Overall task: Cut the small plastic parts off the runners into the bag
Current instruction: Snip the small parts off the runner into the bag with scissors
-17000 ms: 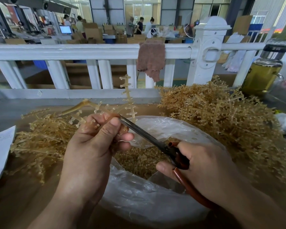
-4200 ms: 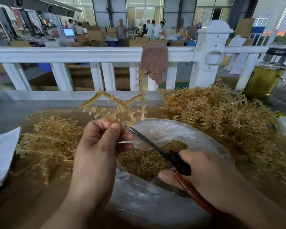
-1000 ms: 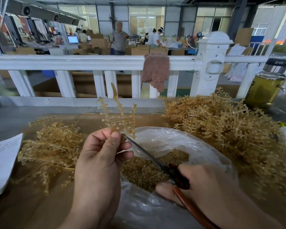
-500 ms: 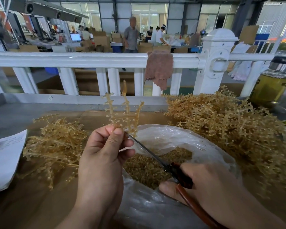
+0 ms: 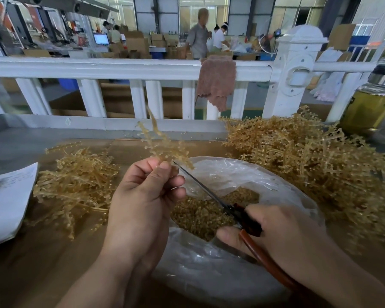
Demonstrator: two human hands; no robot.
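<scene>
- Brown table [image 5: 42, 274] sits by a white fence [image 5: 98, 67].
- On its left lies a small pile [image 5: 76, 185] of yellow runners.
- Next, the left hand [image 5: 140, 210] pinches one runner [image 5: 156, 143], held up over the clear bag [image 5: 209, 278] of cut parts [image 5: 198, 216].
- Then the scissors [image 5: 245, 218] point at it, with the right hand [image 5: 282, 236] fingers wrapped round the handle.
- Far right lies a big pile [image 5: 309, 163].

Amber runner [image 5: 159, 142] upright over clear bag [image 5: 209, 274] of cut parts [image 5: 200, 215], scissors [image 5: 211, 194] at its base
</scene>
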